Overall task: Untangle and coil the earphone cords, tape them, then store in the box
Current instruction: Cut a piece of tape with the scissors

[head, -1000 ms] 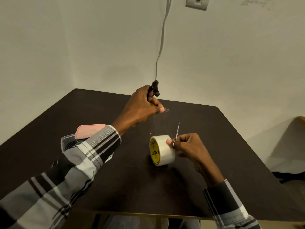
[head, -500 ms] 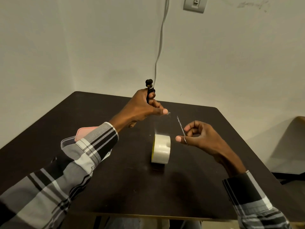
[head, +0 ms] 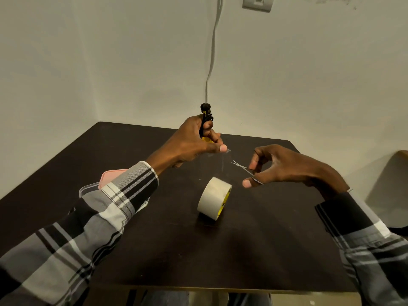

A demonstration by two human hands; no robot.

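Black cord, coiled into a bundle (head: 205, 117), stands up out of the left hand (head: 189, 144), whose fingers are clenched round it; the thumb and a finger also pinch a clear strip of tape (head: 224, 159) that runs down toward the roll (head: 213, 197). Small scissors (head: 245, 168) sit in the right hand (head: 280, 166), fingers curled into the handles, the thin blades pointing left toward the strip but apart from it. Both hands hover above the table (head: 154, 250), the roll standing on its edge between and below them. Plaid sleeves (head: 106, 208) cover both forearms. Behind the left sleeve lies the box (head: 90, 188), clear with a pink lid (head: 111, 174), mostly hidden. A white cable (head: 212, 51) runs down the wall behind.
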